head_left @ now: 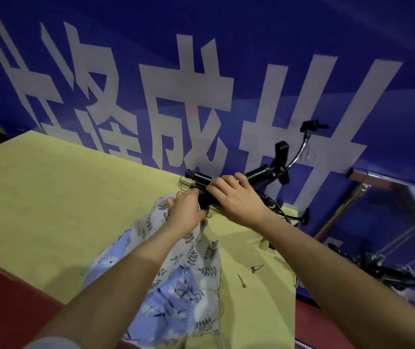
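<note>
Right hand (236, 200), fingers curled over the tube of a black stand (259, 173) that lies at the far edge of the yellow surface (50, 197). Left hand (185, 210), just beside it, pinches the upper edge of a floral cloth (188, 273) against the tube. A clip (257, 268) and a pin (242, 280) lie near the cloth; a blue banner (251, 46) stands behind.

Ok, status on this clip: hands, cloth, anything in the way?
Left hand grips the floral cloth at the black pole. Right hand grips the pole. Two metal pins loose on the yellow table, beside the cloth, not blocking.
</note>
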{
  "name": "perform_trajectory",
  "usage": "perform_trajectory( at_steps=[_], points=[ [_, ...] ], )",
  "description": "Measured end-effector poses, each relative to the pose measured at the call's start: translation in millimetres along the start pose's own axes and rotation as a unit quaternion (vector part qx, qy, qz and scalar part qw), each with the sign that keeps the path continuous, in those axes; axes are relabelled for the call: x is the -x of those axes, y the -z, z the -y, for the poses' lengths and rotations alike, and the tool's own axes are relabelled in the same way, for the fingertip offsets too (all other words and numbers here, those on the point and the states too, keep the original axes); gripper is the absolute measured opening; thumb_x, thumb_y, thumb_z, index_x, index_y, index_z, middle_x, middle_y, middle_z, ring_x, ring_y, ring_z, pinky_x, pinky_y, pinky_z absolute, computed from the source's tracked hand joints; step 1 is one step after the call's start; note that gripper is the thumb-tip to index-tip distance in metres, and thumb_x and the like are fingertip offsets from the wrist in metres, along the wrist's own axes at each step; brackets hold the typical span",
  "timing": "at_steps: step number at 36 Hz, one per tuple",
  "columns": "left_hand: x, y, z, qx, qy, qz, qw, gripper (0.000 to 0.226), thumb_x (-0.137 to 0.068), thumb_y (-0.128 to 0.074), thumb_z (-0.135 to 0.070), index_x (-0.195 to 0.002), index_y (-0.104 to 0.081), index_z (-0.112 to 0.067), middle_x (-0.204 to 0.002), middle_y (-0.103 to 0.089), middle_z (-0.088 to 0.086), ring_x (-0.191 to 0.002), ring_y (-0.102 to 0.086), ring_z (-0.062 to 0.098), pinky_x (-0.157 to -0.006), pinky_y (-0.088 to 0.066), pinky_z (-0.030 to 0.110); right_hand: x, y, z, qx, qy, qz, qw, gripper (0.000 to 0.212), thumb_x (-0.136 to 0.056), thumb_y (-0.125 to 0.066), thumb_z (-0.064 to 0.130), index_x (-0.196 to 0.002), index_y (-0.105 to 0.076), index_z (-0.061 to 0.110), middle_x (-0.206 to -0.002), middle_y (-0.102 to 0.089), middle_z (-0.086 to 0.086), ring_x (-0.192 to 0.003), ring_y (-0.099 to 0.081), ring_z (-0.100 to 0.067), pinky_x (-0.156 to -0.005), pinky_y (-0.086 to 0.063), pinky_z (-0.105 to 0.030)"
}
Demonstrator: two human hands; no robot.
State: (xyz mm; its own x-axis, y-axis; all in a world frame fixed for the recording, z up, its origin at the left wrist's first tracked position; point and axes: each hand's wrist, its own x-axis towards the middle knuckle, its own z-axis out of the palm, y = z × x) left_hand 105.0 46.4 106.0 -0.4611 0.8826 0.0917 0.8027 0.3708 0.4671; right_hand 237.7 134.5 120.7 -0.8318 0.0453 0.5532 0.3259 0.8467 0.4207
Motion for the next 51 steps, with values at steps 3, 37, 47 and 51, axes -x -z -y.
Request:
perform_trajectory(
  at_steps=[3,37,47,51],
  points=[
    [-8,5,9,0.032,0.013,-0.012,0.999,0.028,-0.083,-0.065,-0.027,-0.109,-0.056,-0.019,-0.103,-0.064,0.002,-0.105,-0.049,0.025,-0.076,-0.023,0.034,8,2,2,-0.019,-0.014,-0.039,0.999,0.021,-0.086,-0.059,0.025,-0.104,-0.053,0.016,-0.099,-0.064,-0.002,-0.085,-0.059,-0.023,-0.079,-0.034,-0.034],
    [-16,23,53,0.280,0.054,-0.004,0.959,0.024,-0.064,-0.059,-0.041,-0.082,-0.047,-0.032,-0.088,-0.055,0.004,-0.092,-0.054,0.033,-0.070,-0.042,0.037,-58,1,19,-0.605,-0.475,0.069,0.635,0.020,-0.097,-0.050,0.014,-0.082,-0.057,0.003,-0.067,-0.056,-0.004,-0.060,-0.055,-0.005,-0.069,-0.046,-0.020],
    [-8,28,51,0.246,-0.003,-0.006,0.969,0.019,-0.080,-0.063,-0.013,-0.094,-0.050,-0.012,-0.080,-0.043,-0.014,-0.099,-0.042,0.025,-0.094,-0.039,0.044,-80,22,14,-0.637,-0.417,0.081,0.643,0.034,-0.082,-0.064,0.000,-0.114,-0.057,0.009,-0.102,-0.065,-0.008,-0.092,-0.064,-0.018,-0.084,-0.051,-0.029],
    [-9,31,52,0.222,-0.011,0.018,0.975,0.020,-0.082,-0.061,-0.012,-0.099,-0.050,-0.011,-0.081,-0.040,-0.012,-0.099,-0.037,0.023,-0.091,-0.036,0.039,-82,25,17,-0.658,-0.432,0.060,0.614,0.024,-0.084,-0.060,0.006,-0.108,-0.063,0.004,-0.104,-0.067,-0.017,-0.098,-0.063,-0.022,-0.091,-0.050,-0.033]
  ],
)
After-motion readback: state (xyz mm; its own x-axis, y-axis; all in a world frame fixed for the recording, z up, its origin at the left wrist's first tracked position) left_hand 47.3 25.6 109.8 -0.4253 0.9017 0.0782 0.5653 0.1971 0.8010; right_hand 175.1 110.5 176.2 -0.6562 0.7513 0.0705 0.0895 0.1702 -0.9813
